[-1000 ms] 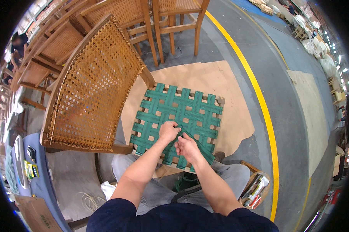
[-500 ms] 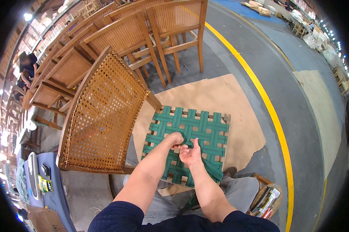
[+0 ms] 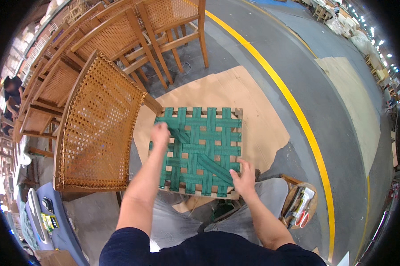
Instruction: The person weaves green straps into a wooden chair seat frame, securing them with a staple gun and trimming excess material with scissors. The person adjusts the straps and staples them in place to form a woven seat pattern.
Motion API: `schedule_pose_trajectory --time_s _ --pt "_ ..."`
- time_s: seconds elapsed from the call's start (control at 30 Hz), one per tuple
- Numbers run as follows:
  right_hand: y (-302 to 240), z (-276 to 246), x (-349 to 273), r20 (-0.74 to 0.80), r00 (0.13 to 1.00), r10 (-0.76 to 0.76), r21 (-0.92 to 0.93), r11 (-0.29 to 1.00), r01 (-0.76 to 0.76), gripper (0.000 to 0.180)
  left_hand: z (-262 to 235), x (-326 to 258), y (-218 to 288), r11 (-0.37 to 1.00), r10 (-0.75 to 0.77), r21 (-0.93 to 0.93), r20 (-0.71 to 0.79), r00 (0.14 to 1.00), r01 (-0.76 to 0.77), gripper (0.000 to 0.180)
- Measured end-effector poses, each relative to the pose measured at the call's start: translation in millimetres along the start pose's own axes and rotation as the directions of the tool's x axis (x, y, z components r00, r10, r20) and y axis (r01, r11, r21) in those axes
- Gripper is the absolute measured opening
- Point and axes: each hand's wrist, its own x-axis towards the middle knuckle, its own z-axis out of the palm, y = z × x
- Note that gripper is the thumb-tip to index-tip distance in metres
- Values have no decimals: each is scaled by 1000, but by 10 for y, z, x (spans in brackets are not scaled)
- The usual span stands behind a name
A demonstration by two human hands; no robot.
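Observation:
A wooden chair's seat frame (image 3: 238,113) carries green webbing crossed over and under in a lattice. At the seat's left side, my left hand (image 3: 161,132) is closed and slightly blurred, gripping a raised part of a green webbing strap (image 3: 181,135). Another loose stretch of webbing (image 3: 215,169) slants across the lattice toward the near right edge. There my right hand (image 3: 245,178) holds it, with the thumb against the strap and fingers curled. The chair's cane backrest (image 3: 100,128) rises to the left of the seat. My fingertips are partly hidden.
Several wooden cane-backed chairs (image 3: 109,37) stand at the far left. Brown cardboard (image 3: 208,84) lies under the chair. At my right, tools including scissors (image 3: 302,219) rest on a round stool (image 3: 313,205). A yellow line (image 3: 293,104) curves along the floor. Another person (image 3: 13,95) is far left.
My hands have moved apart from the seat's middle: the left to its left side, the right to its near right edge. The webbing now slants across the lattice. The whole view has shifted.

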Motion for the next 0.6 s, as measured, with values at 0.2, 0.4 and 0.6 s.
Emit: schedule_pose_trajectory --time_s 0.2,0.4,0.6 --pt "69 -130 -345 404 861 308 -297 935 -195 128 -414 -175 595 981 79 -194 317 945 -17 27" --pt "-97 -428 -162 415 910 12 -202 976 79 89 -513 -752 337 960 18 -230 622 782 160 27" --pt "-1250 -38 601 161 749 -643 240 761 602 45 -423 -972 120 954 47 -241 706 707 178 26"
